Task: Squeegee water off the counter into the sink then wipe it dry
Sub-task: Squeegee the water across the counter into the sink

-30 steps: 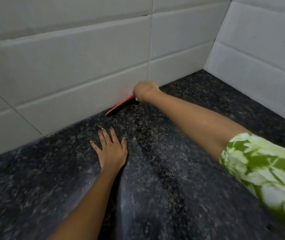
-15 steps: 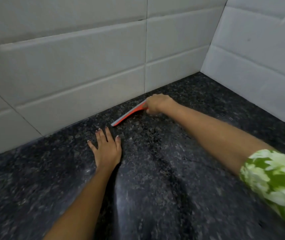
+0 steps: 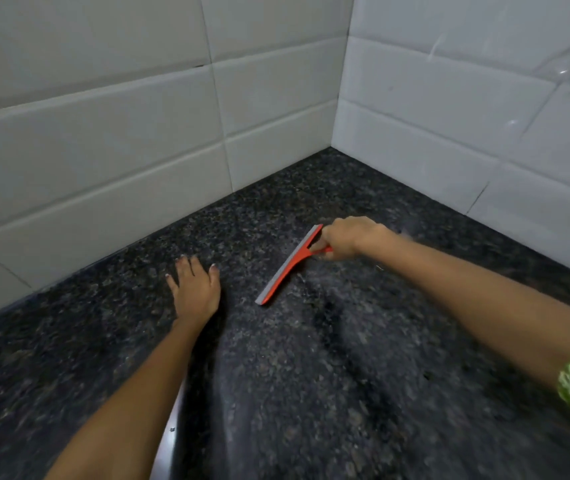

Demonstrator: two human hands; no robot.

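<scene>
The right hand (image 3: 344, 241) grips the handle of the red squeegee (image 3: 288, 265), blade down on the dark table (image 3: 345, 358). The blade's long axis runs diagonally, its near end pointing toward the left hand (image 3: 195, 292), which rests flat and open, just beside it.
</scene>
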